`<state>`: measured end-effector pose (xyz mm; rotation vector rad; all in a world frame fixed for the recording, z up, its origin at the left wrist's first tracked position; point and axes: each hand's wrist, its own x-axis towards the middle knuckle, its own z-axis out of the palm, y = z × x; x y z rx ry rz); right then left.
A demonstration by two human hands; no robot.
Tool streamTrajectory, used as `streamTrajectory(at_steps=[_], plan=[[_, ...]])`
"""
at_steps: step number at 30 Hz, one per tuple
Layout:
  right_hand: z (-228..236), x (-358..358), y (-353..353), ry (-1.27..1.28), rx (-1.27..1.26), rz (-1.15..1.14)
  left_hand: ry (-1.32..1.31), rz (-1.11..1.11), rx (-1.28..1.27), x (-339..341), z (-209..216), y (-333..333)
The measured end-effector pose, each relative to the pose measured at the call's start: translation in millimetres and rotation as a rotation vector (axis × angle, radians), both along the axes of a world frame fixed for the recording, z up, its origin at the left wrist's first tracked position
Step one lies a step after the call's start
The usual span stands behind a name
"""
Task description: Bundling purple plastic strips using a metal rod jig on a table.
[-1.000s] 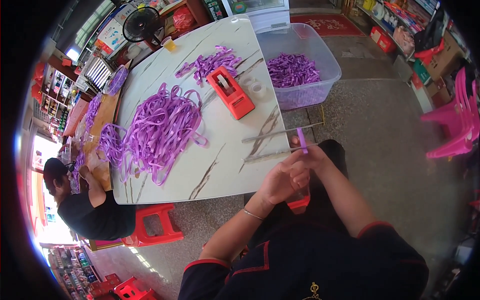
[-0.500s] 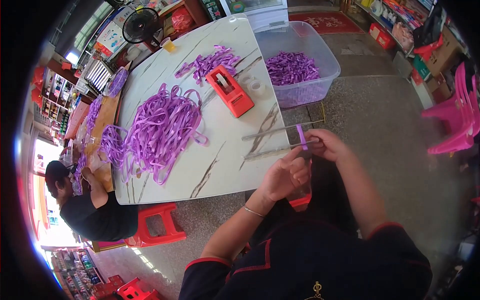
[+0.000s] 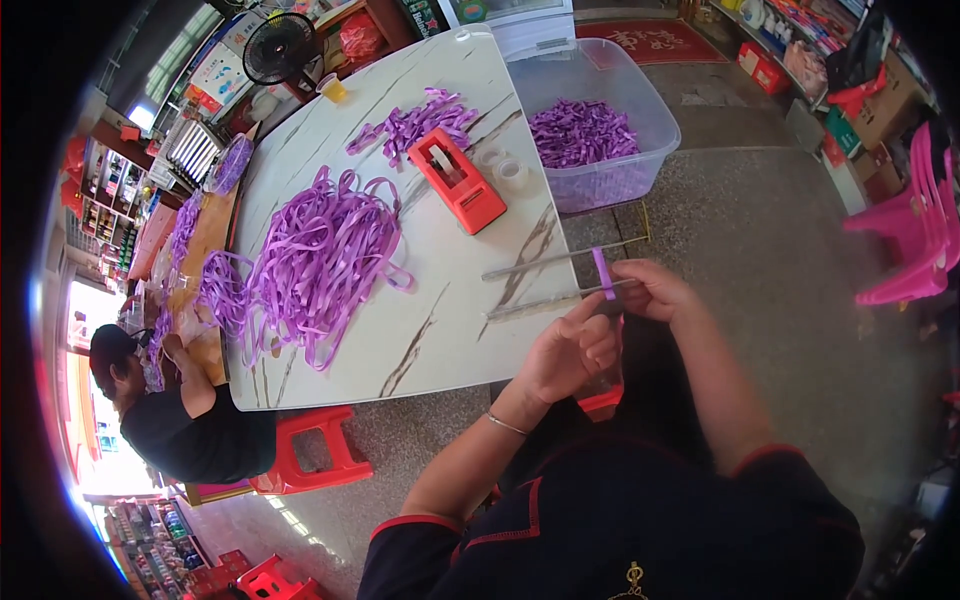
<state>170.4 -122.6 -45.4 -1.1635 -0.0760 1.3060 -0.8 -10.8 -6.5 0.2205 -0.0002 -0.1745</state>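
Note:
My right hand (image 3: pixel 655 290) pinches a short purple ribbon strip (image 3: pixel 602 272) that is wrapped over two thin metal rods (image 3: pixel 545 262) jutting from the white marble table (image 3: pixel 410 330). Just below it, my left hand (image 3: pixel 572 348) has its fingertips at the lower rod beside the strip. A big heap of purple ribbon (image 3: pixel 320 255) lies mid-table, and a smaller pile (image 3: pixel 410 125) sits farther back.
A red tape dispenser (image 3: pixel 457 181) and two tape rolls (image 3: pixel 505 168) lie on the table. A clear bin (image 3: pixel 640 110) holds folded purple ribbon pieces. At the left another person (image 3: pixel 165 410) sits by a red stool (image 3: pixel 310 450). Pink chairs (image 3: pixel 910 240) stand at the right.
My left hand has slid a little down and left of the strip. My right hand has kept its pinch on the purple strip at the rods.

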Motion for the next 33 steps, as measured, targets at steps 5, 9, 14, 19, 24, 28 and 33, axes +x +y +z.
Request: streamTrajectory(at_steps=[5,9,14,19,24,28,33], plan=[[-22,-13,14,0.338,0.151,-0.038,0.019,0.011,-0.009,0,1,0],[-52,-23,25,0.509,0.343,-0.056,0.012,0.005,-0.039,0,0,0],[-80,-25,34,0.555,0.648,0.036,0.010,-0.006,-0.041,1,5,-1],[-71,-25,35,0.501,0.660,0.128,0.024,0.019,-0.020,1,8,-2],[-16,-18,23,0.120,0.090,-0.040,-0.005,0.016,-0.022,0,3,-1],[15,-7,0,-0.540,-0.179,-0.174,-0.007,0.004,-0.019,1,0,-1],[80,-40,11,-1.247,-0.574,-0.007,0.006,0.016,-0.009,-1,0,-1]])
